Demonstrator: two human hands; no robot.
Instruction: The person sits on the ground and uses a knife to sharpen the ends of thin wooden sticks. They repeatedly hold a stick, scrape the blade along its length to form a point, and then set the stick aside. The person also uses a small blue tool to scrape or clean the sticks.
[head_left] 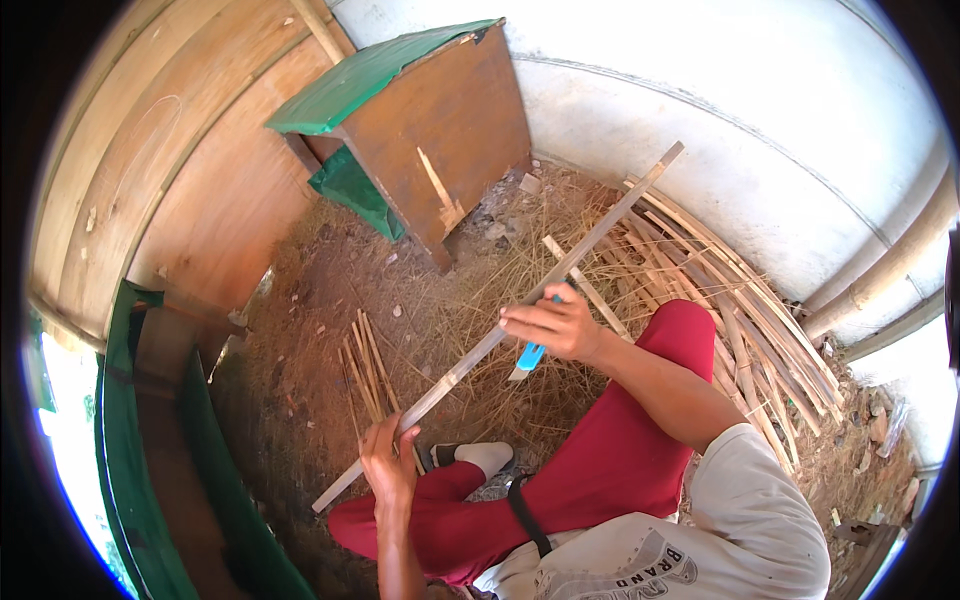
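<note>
A long bamboo strip slants across the middle of the view, its far end up towards the right and its near end low at the left. Around its lower part my left hand is closed, with the thumb along the strip. Further up, my right hand has its fingers on the same strip and also holds a blue utility knife. The knife's blade end points down towards the ground, just beside the strip. Part of the knife's handle is hidden by my fingers.
Many split bamboo strips lie piled at the right by the white wall. Several thin strips lie at the left. A brown wooden box with a green cover stands ahead. Shavings litter the dirt floor.
</note>
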